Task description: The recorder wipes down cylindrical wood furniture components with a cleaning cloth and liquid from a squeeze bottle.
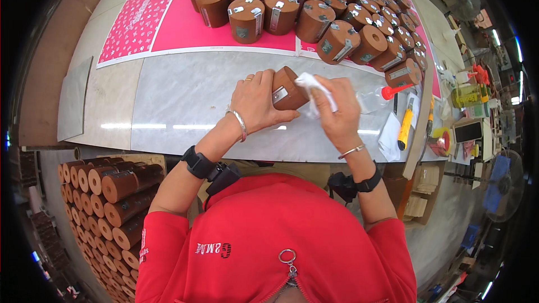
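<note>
My left hand (255,101) grips a reddish-brown wooden cylinder (291,99) from its left side, holding it tilted over the grey marbled tabletop (185,95). A small silver metal plate (279,95) is fixed on the cylinder's side. Bunched in my right hand (339,109) is a white cloth (307,81), its tip against the cylinder's right end. The fingers of that hand are closed round the cloth. Whether the cylinder rests on the table I cannot tell.
Many similar cylinders (247,19) stand on a pink sheet (193,28) at the back. To the right lie a bottle with a red nozzle (393,91), white paper (388,137) and a yellow utility knife (405,129). More brown cylinders (126,185) are stacked on their sides at lower left.
</note>
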{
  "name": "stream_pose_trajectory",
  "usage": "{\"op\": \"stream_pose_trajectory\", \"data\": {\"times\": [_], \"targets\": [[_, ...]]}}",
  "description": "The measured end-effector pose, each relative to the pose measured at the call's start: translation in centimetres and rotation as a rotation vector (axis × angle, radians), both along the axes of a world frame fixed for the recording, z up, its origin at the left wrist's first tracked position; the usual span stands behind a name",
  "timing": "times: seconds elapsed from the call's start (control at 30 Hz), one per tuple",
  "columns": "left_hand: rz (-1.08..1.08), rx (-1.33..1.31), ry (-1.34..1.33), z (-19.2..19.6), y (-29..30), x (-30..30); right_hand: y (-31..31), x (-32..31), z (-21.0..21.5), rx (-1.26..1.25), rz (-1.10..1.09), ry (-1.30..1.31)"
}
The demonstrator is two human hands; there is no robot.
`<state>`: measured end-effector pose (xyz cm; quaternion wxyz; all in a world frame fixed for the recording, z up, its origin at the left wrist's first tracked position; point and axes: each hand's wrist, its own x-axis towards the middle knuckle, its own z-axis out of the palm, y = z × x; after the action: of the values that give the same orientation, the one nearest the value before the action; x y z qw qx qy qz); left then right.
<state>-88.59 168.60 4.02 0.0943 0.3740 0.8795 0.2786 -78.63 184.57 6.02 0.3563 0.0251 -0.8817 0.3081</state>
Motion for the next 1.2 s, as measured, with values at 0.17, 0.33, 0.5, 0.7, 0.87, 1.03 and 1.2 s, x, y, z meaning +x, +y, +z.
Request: {"op": "stream_pose_trajectory", "data": {"times": [0.17,0.33,0.5,0.7,0.87,1.03,1.2], "targets": [[-0.001,0.003,-0.059,-0.4,-0.2,-0.7,0.9,-1.3,-3.7,-0.022,-0.021,-0.098],[0.078,0.318,-0.327,-4.3,-3.3,0.5,0.4,-1.4,-4.1,0.085,-0.044,-0.07],[0.143,0.384,-0.216,-6.1,-3.2,1.3,-5.5,-0.4,-5.0,0.14,0.127,-0.053],[0.144,0.394,-0.128,-5.7,-2.7,1.7,-0.7,-2.4,-5.3,0.183,-0.087,-0.021],[0.139,0.444,-0.047,-6.5,-2.6,1.8,-4.9,-1.1,-5.3,0.289,0.065,-0.023],[0.104,0.408,0.049,-5.8,-2.2,2.1,-2.3,-2.5,-4.0,0.243,-0.011,-0.086],[0.048,0.403,0.257,-6.0,-2.1,2.3,-3.4,-2.0,-4.2,0.377,-0.01,-0.116]]}}
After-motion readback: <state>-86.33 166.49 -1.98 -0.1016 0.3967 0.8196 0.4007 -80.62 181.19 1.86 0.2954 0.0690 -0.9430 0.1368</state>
